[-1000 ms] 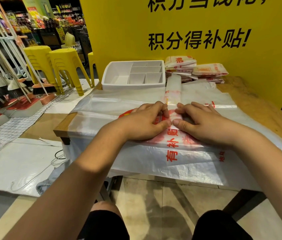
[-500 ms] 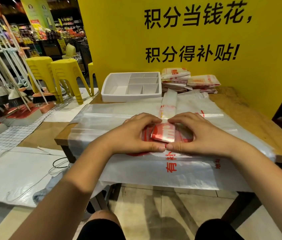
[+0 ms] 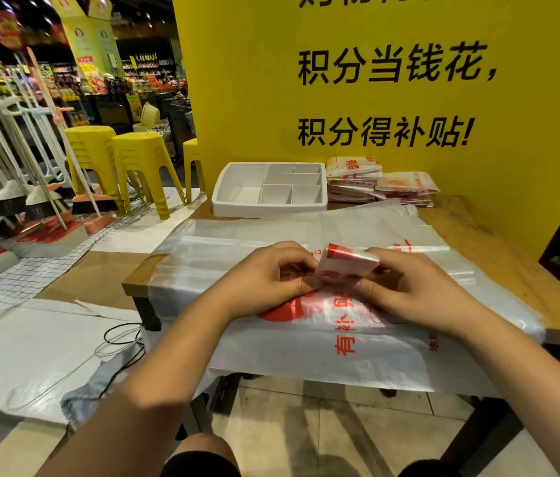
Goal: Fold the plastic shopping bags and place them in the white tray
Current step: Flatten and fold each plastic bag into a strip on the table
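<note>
Hands are meeting over the middle of the table. I'm pinching a small folded white plastic shopping bag w/ red print (image 3: 347, 265) between both of them. My L hand (image 3: 265, 280) is curling its fingers in at the packet's left edge, and my R hand (image 3: 419, 294) is wrapping its fingertips over the right end. So both grips are clenched on the same packet, neither one released. The packet is a compact rectangle by now and it's tilting, far edge lifted, near edge low by my thumbs.

Right under it a big flat translucent white plastic bag w/ red characters (image 3: 306, 356) is lying spread across the brown wooden table (image 3: 485, 249), its front part hanging over the near edge toward my knees.

The white divided plastic tray (image 3: 271, 211) is sitting at the far side of the table, left of centre, well apart from the packet. Just beside it on the right, a pile of folded white-and-red bags (image 3: 354, 182) is resting against the yellow wall w/ black characters (image 3: 254, 98).

Off to the left, stacked yellow plastic stools (image 3: 134, 160) are standing on the floor, w/ a row of black-bristled brooms (image 3: 41, 201) leaning nearby. A thin cable (image 3: 123, 339) is looping on the white floor sheet by the table leg.
</note>
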### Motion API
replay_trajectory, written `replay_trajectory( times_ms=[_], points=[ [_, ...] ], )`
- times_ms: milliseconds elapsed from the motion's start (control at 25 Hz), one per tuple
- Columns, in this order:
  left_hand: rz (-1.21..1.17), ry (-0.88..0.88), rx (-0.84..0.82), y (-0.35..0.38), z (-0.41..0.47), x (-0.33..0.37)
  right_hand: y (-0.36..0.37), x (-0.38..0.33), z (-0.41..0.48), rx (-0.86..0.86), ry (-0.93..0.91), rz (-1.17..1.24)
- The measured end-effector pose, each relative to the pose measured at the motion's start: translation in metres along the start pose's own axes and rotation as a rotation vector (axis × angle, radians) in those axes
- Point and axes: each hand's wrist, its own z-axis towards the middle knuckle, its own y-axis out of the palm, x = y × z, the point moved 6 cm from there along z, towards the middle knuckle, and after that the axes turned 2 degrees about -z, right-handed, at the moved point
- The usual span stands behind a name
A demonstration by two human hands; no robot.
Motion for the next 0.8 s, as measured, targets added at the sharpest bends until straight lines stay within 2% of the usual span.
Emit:
replay_trajectory(
  times_ms=[200, 400, 680, 800],
  points=[
    [0.12, 0.086, -0.006, 0.003, -0.001, 0.006, 0.002, 0.001, 0.003, -0.045, -0.057, -0.088],
    [0.27, 0.069, -0.076, 0.011, 0.002, 0.002, 0.006, 0.001, 0.004, -0.104, -0.038, -0.074],
    [0.26, -0.002, -0.079, 0.008, 0.002, 0.004, 0.003, -0.005, 0.007, -0.052, -0.01, -0.023],
    [0.261, -0.027, -0.072, 0.008, 0.001, 0.005, 0.001, 0.001, 0.016, -0.072, 0.074, -0.04]
  ],
)
